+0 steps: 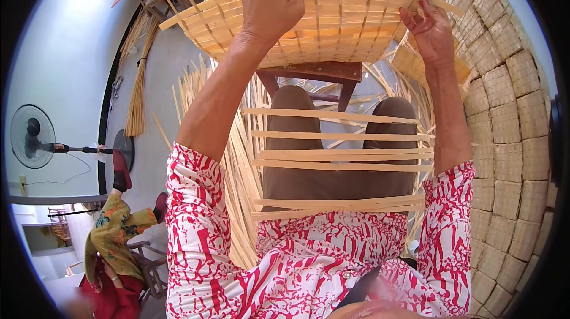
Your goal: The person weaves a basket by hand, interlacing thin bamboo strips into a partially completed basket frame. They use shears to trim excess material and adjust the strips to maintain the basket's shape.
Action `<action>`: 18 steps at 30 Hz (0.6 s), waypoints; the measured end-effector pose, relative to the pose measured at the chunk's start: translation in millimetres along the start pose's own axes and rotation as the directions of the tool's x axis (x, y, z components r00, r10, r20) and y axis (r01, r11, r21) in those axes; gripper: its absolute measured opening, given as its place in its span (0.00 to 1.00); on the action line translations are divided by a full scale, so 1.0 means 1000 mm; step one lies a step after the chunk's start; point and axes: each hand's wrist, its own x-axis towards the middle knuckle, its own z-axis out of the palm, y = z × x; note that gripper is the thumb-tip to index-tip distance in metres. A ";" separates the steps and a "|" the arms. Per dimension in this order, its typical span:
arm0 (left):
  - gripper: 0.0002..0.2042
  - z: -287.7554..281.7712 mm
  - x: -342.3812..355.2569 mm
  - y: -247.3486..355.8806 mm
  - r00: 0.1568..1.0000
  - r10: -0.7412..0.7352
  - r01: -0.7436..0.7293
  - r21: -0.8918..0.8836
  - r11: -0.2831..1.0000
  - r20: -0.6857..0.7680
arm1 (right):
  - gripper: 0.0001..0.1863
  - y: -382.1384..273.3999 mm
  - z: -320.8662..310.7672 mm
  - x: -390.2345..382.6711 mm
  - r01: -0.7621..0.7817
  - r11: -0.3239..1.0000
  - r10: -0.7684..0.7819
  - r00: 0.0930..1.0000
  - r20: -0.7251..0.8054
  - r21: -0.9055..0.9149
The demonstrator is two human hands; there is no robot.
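Observation:
A half-woven basket (332,40) of pale bamboo strips rests on a small reddish-brown stool (317,70) in front of my knees, its upright stakes pointing away. My left hand (274,1) is closed at the upper middle of the weave, thumb and forefinger pinched at the stakes. At the right end, my right hand (430,29) holds a bamboo strip (436,3) between thumb and fingers, the other fingers curled. That strip sticks out past the basket's right side. Several loose flat strips (341,154) lie across my lap.
Stacked woven baskets (499,135) form a wall along the right. Piles of bamboo strips (237,164) cover the floor beside my legs. On the left stand a fan (32,135), a broom-like bundle (138,96) and a seated person (119,242). A dark chair is at the upper left.

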 end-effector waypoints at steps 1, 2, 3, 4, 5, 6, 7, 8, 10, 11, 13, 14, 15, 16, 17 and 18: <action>0.05 -0.001 0.001 -0.001 1.000 -0.018 0.018 -0.002 1.000 0.021 | 0.08 0.002 -0.002 0.000 0.010 1.000 -0.010 1.000 0.010 0.015; 0.05 0.001 0.001 -0.003 1.000 -0.008 0.008 0.033 0.999 0.012 | 0.08 0.004 -0.003 0.001 0.011 1.000 -0.011 1.000 -0.007 0.012; 0.06 0.002 0.002 -0.006 1.000 0.003 -0.003 0.070 0.998 0.003 | 0.08 0.004 -0.001 0.002 0.014 1.000 -0.013 1.000 -0.024 0.009; 0.06 0.003 0.001 -0.008 1.000 0.014 -0.013 0.107 0.994 -0.005 | 0.08 0.004 0.002 0.003 0.016 1.000 -0.016 0.999 -0.041 0.007; 0.06 0.004 -0.001 -0.009 1.000 0.003 -0.001 0.105 0.995 -0.012 | 0.08 0.005 0.004 0.003 0.013 1.000 -0.013 0.998 -0.053 0.004; 0.07 0.004 -0.002 -0.009 1.000 -0.006 0.008 0.102 0.995 -0.017 | 0.09 0.007 0.006 0.001 0.012 1.000 -0.011 0.998 -0.067 0.002; 0.07 0.003 -0.002 -0.009 1.000 -0.015 0.017 0.100 0.995 -0.021 | 0.09 0.007 0.009 0.001 0.010 1.000 -0.010 0.997 -0.080 0.000; 0.07 0.000 -0.001 -0.009 0.999 -0.038 0.038 0.088 0.995 -0.004 | 0.09 0.006 0.012 0.001 0.008 1.000 -0.009 0.997 -0.082 -0.005; 0.06 -0.002 0.004 -0.005 0.999 -0.040 0.039 0.095 0.995 0.008 | 0.09 0.004 0.014 0.000 0.003 1.000 -0.003 0.994 -0.109 0.001; 0.06 -0.004 0.006 -0.003 0.999 -0.040 0.038 0.098 0.994 0.014 | 0.10 0.002 0.016 -0.001 0.001 1.000 0.000 0.992 -0.123 0.005; 0.06 -0.004 0.005 -0.004 0.998 -0.058 0.055 0.097 0.994 0.029 | 0.10 -0.002 0.027 -0.009 -0.015 0.990 -0.008 0.987 -0.161 -0.143; 0.06 -0.002 0.005 -0.003 0.997 -0.066 0.062 0.095 0.994 0.036 | 0.10 -0.006 0.028 -0.015 -0.024 0.976 -0.016 0.983 -0.182 -0.217; 0.06 -0.002 0.005 -0.001 0.997 -0.070 0.067 0.094 0.993 0.036 | 0.10 -0.007 0.027 -0.026 0.040 0.911 -0.139 0.967 -0.214 -0.411; 0.06 -0.002 0.005 0.000 0.996 -0.078 0.075 0.095 0.993 0.030 | 0.10 -0.005 0.023 -0.039 0.089 0.802 -0.262 0.941 -0.214 -0.591; 0.05 -0.003 0.005 0.002 0.996 -0.085 0.083 0.095 0.992 0.024 | 0.10 -0.004 0.018 -0.050 0.121 0.655 -0.381 0.905 -0.188 -0.746; 0.05 -0.003 0.004 0.005 0.996 -0.085 0.086 0.068 0.994 -0.007 | 0.10 -0.006 0.012 -0.056 0.265 0.570 -0.453 0.891 -0.030 -0.778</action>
